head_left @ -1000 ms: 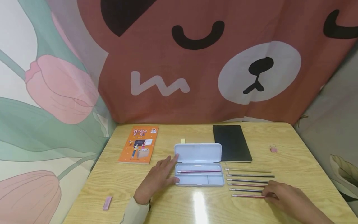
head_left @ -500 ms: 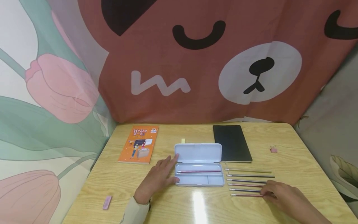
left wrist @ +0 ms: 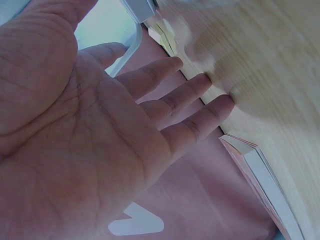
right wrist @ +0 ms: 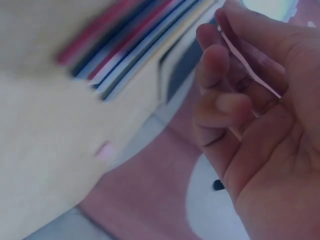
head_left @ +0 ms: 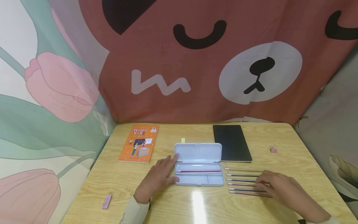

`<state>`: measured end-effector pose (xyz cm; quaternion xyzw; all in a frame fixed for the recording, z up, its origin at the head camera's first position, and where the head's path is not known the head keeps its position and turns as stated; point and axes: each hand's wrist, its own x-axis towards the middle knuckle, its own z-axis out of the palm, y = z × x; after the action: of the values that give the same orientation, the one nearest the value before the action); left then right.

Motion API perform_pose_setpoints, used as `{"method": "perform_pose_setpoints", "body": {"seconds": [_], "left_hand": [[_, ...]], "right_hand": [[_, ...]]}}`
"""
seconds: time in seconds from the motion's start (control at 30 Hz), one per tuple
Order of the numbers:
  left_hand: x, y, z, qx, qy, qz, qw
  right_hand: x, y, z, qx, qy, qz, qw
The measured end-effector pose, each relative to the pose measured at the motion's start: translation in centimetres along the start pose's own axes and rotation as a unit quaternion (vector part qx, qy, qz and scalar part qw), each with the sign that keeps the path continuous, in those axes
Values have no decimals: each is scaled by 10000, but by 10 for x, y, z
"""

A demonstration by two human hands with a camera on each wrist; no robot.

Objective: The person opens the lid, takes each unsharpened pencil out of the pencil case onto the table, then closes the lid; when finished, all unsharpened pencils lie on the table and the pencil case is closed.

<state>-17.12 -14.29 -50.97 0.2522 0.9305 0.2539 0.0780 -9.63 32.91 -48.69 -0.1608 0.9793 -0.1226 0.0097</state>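
A light-blue pencil case (head_left: pixel 193 180) stands with its lid up at mid-table; a red pencil (head_left: pixel 199 170) and a pale one lie in its rear compartment. My left hand (head_left: pixel 156 179) rests at the case's left side, thumb and forefinger against its edge, the other fingers extended. Right of the case, several pencils lie side by side, their eraser ends to the left; the nearest is a red pencil (head_left: pixel 249 194). My right hand (head_left: pixel 285 188) hovers over their right ends and hides some of them. Its fingers (right wrist: pixel 215 65) are loosely bent in the right wrist view, holding nothing.
Behind the case lie a black notebook (head_left: pixel 232 143) and a small yellow item (head_left: pixel 183 140). An orange book (head_left: pixel 139 144) is at the back left, a pink eraser (head_left: pixel 107 202) at the front left. A pink binder clip (head_left: pixel 273 149) sits at the right.
My right hand has let go of the nearest red pencil and moved up and away from its end. That pencil lies slightly farther left and closer to its neighbour. My left hand stays put.
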Motion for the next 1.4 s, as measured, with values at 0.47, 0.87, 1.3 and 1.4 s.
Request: {"method": "perform_pose_setpoints", "body": {"seconds": [0.47, 0.87, 1.3, 1.4], "left_hand": [[2, 0, 2, -7, -21, 57, 10000], [3, 1, 3, 69, -36, 58, 10000], [1, 1, 1, 81, -36, 19, 10000], [1, 1, 0, 43, -38, -2, 10000]], "right_hand": [[103, -84, 11, 271, -68, -1502, 9883], [133, -104, 43, 8, 312, -1929, 9807], [129, -109, 54, -610, 668, -1854, 9785], [124, -110, 42, -177, 538, -1410, 9884]]}}
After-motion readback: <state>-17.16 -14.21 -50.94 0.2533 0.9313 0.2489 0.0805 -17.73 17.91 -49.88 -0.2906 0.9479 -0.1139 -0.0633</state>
